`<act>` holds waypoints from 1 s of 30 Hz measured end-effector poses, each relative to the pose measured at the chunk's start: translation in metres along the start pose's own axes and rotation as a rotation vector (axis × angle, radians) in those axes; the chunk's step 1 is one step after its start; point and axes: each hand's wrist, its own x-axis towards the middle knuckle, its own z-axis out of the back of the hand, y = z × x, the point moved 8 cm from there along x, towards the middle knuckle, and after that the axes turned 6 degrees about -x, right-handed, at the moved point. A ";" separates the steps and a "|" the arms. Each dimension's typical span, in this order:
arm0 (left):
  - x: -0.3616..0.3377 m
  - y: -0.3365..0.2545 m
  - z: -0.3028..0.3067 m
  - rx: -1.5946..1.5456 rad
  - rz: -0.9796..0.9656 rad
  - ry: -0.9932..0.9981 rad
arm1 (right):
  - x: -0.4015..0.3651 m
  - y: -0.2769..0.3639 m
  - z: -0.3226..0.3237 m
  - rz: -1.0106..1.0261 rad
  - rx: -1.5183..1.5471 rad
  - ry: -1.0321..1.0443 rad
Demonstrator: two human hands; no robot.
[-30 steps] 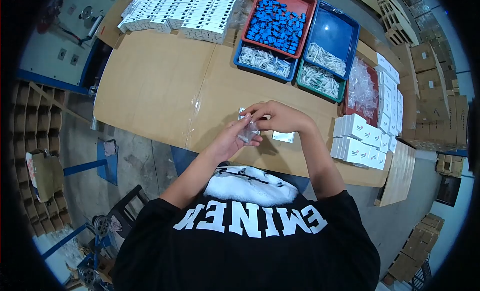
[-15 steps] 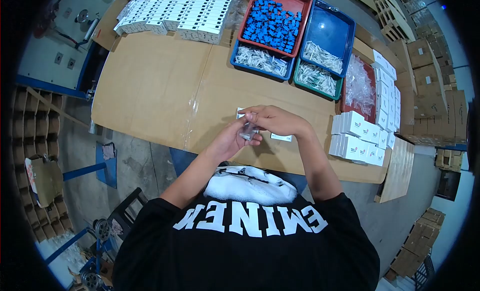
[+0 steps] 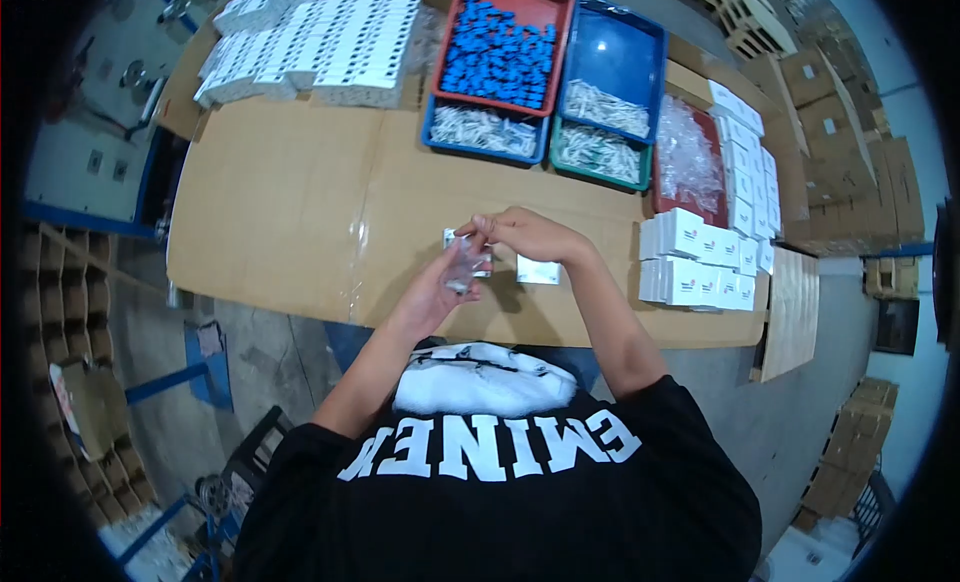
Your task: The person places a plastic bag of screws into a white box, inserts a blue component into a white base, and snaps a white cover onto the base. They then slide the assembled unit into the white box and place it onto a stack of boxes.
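Observation:
My left hand (image 3: 432,294) holds a small clear plastic bag (image 3: 462,268), fingers curled round its lower part. What the bag contains is too small to make out. My right hand (image 3: 535,234) reaches in from the right, its fingers closed together at the bag's upper end. Just below the right hand lies a flat white box (image 3: 538,271) on the cardboard tabletop (image 3: 280,197). Another white piece (image 3: 449,238) shows in part behind the left fingers; the hands cover the rest.
Stacked white boxes (image 3: 365,47) stand at the back left. Behind the hands are a red tray (image 3: 437,80) of blue parts and several trays of small white pieces (image 3: 485,130). Clear bags (image 3: 688,157) fill a red tray at right, beside more white boxes (image 3: 700,280).
The view has shifted slightly, so the table contents sit further left. My right hand's fingers have drawn back from over the left palm to the bag's upper end, leaving more of the bag visible.

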 end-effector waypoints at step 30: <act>-0.010 -0.006 0.016 0.023 0.000 -0.072 | -0.114 -0.198 0.254 -0.427 -0.675 -1.350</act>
